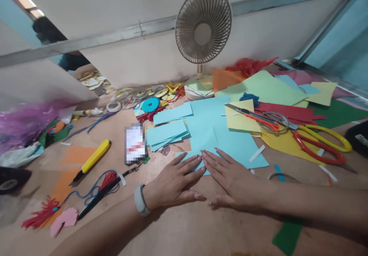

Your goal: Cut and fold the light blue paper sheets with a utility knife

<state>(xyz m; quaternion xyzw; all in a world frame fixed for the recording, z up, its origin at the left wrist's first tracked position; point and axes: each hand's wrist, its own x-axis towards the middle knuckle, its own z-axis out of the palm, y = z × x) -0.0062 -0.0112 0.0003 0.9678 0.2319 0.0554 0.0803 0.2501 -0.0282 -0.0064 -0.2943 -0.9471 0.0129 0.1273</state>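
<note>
My left hand, with a grey band on the wrist, lies flat with its fingers on the near edge of a light blue sheet of paper. Fingertips almost touching it, my right hand rests flat on the same sheet, fingers stretched out. Neither hand grips anything. Just beyond my left hand is a stack of cut light blue paper pieces, with another blue strip behind it. A pale yellow paper piece sits on the sheet's right part, under a grey-and-orange cutter.
Scissors with yellow and red handles lie at the right. A yellow utility knife and a red tassel are at the left. A fan stands at the back, beside green paper sheets. A badge lies left of the stack.
</note>
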